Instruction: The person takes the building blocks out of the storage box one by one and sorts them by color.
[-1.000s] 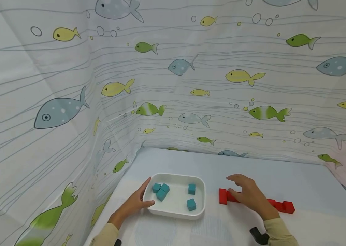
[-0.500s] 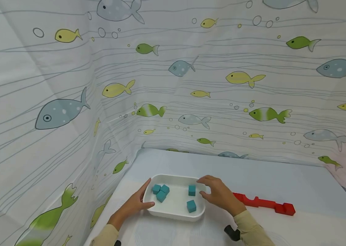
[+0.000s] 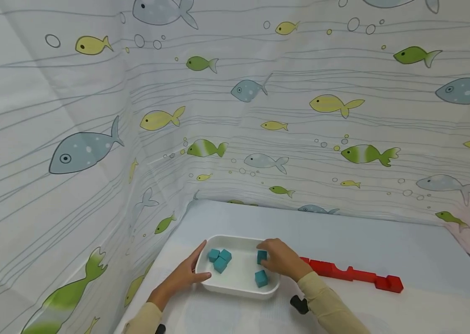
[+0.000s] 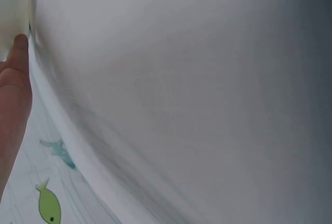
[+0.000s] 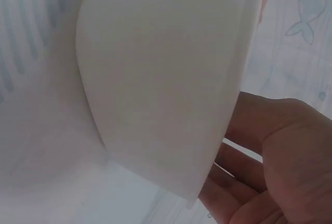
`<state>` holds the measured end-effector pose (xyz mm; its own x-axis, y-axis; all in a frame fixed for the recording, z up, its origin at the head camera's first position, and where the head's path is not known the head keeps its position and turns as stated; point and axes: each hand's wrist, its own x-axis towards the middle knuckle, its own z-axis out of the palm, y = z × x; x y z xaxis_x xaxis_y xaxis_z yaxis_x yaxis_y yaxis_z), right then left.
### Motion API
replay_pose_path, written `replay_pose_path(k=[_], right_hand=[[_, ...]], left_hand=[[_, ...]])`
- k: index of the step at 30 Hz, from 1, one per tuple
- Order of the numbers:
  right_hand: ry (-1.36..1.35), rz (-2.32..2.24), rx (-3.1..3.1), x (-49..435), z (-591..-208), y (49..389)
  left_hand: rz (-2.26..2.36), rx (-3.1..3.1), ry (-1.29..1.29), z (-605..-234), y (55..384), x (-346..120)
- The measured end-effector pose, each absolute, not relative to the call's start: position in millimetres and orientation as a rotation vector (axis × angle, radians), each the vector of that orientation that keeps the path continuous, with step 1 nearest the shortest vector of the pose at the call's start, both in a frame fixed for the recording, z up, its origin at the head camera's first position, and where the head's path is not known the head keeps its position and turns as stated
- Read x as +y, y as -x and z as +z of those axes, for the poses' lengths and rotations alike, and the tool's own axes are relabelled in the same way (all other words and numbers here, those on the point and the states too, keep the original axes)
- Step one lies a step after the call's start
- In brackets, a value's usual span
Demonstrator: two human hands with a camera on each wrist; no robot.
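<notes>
Teal cube (image 3: 262,258) within curl of right grip (image 3: 281,259), cannot tell if pinched; left grip (image 3: 185,274) spread against white tray (image 3: 241,271).

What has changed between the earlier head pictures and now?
The right hand moved left, from the red blocks to a teal cube in the white tray; whether it grips the cube is unclear. The left hand, tray, red blocks and other cubes stayed put.

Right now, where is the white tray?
In the head view, the white tray is at lower centre, against the left hand, left of the red pieces.
</notes>
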<state>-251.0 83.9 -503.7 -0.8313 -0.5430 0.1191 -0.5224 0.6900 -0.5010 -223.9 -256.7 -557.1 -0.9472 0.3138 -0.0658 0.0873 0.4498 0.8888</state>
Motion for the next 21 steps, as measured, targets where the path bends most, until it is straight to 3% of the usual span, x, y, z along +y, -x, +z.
replay_pose_path(k=[8,21], right_hand=[[0.796,-0.757,2.832,71,-519,260],[0.952,-0.597,2.944,68,-536,260]], left_hand=[[1.483,2.489,-0.377,-553,221,-256],[1.485,2.49,-0.374,-556,223,-256]])
